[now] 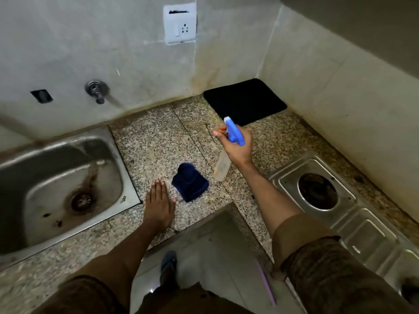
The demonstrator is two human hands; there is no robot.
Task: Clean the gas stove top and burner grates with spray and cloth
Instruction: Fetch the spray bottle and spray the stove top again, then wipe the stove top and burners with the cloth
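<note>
Granite counter (158, 141) — left hand (158, 206) flat; right hand (238, 147) grips spray bottle (226, 155).

You stand in the corner of a plain home kitchen. A steel sink (56, 177) with a drain is set into a speckled stone counter (158, 141), a tap (97, 90) juts from the stained wall (90, 41), and a steel gas stove top (353, 214) with a round burner opening (317, 191) sits at your right.
</note>
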